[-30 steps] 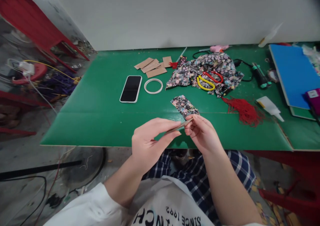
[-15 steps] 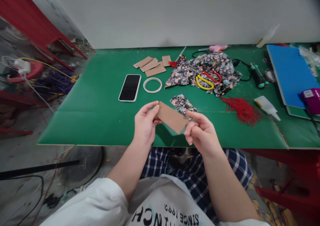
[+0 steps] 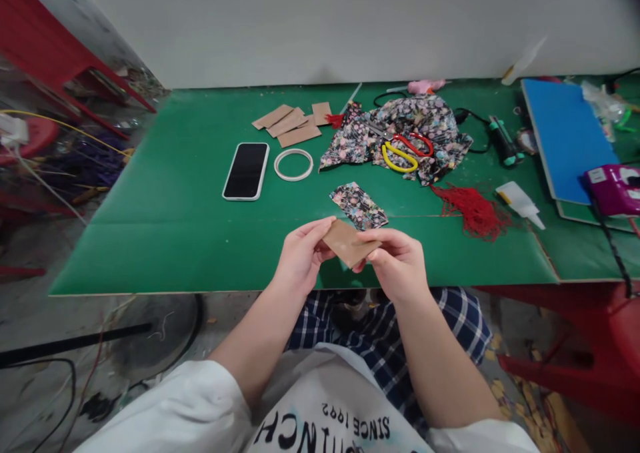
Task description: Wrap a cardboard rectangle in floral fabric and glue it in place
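Phone (image 3: 246, 171) lies left of the tape ring (image 3: 293, 164); scissors (image 3: 404, 152) rest on cloth (image 3: 400, 139), upper centre; what may be card strips (image 3: 287, 123) lie behind.

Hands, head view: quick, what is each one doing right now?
Left hand: closed on the left end of the brown card piece.
Right hand: closed on the right end of the same card piece.

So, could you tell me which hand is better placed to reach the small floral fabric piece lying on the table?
Probably the right hand: the floral piece lies just beyond it, though both hands hold the brown card.
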`<state>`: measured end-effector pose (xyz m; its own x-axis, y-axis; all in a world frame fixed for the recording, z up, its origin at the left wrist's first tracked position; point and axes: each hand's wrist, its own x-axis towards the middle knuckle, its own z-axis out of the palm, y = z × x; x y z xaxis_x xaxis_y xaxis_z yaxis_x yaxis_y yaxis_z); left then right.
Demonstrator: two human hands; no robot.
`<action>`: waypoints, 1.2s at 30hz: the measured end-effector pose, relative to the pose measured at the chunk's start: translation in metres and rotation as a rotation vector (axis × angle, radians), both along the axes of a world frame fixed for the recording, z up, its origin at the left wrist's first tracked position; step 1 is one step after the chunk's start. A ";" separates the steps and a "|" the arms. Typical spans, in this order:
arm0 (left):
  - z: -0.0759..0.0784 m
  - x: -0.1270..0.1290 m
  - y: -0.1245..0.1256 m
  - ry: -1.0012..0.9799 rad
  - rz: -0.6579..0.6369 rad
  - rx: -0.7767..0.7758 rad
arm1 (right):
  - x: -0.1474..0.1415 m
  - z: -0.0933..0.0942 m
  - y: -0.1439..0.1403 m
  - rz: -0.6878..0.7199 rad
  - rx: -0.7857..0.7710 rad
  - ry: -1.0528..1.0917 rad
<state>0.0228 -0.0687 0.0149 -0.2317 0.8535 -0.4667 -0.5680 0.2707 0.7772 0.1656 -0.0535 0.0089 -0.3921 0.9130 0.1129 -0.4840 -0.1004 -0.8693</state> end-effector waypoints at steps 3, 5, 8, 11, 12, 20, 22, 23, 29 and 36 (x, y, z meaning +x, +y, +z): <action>0.000 0.001 -0.001 0.000 -0.010 0.004 | 0.000 0.001 0.000 -0.007 -0.003 0.005; 0.000 0.001 -0.002 0.006 -0.030 0.009 | 0.000 0.003 0.001 -0.035 -0.015 0.008; 0.000 0.001 -0.005 0.021 -0.152 0.050 | 0.001 0.006 0.003 -0.127 -0.071 0.032; -0.004 0.001 -0.009 0.046 -0.329 0.082 | 0.003 0.007 0.007 -0.234 -0.112 0.042; -0.005 0.001 -0.010 0.067 -0.377 0.074 | 0.004 0.007 0.008 -0.269 -0.115 0.034; -0.008 -0.005 -0.014 0.260 -0.667 0.268 | 0.005 0.007 0.006 -0.292 -0.114 -0.014; -0.007 -0.006 -0.016 0.159 -0.721 0.282 | 0.005 0.008 0.005 -0.228 -0.116 0.002; -0.007 -0.006 -0.017 0.096 -0.743 0.278 | 0.005 0.008 0.004 -0.200 -0.115 0.015; -0.004 -0.004 -0.021 0.074 -0.738 0.340 | 0.007 0.006 0.007 -0.184 -0.111 0.030; 0.025 0.000 -0.028 0.531 -0.563 0.290 | 0.007 0.006 0.008 -0.100 -0.114 -0.008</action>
<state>0.0226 -0.0964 0.0400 0.1389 0.9775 -0.1591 0.0551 0.1528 0.9867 0.1728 -0.0457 0.0150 -0.2987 0.9543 0.0031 -0.4893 -0.1504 -0.8591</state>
